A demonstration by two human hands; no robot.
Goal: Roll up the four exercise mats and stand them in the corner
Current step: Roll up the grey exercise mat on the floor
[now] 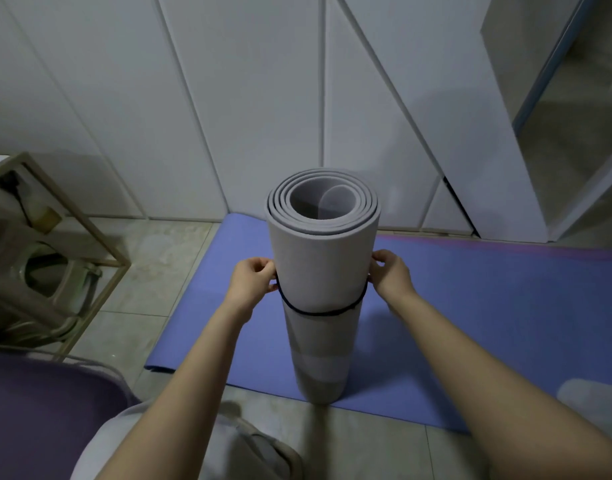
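The upright grey roll [323, 258] fills the space inside the grip on the black band [318, 311]. Right of the grip lies open air over the flat blue mat [488, 306]. Beyond, wall panels [263, 116] block; left stands a metal-framed rack [90, 224].

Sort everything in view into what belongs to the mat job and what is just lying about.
Job: rolled grey mat, upright; black band around it, pinched by left hand and right hand; blue mat, lying flat.
Lying about: metal-frame stand; purple cushion.
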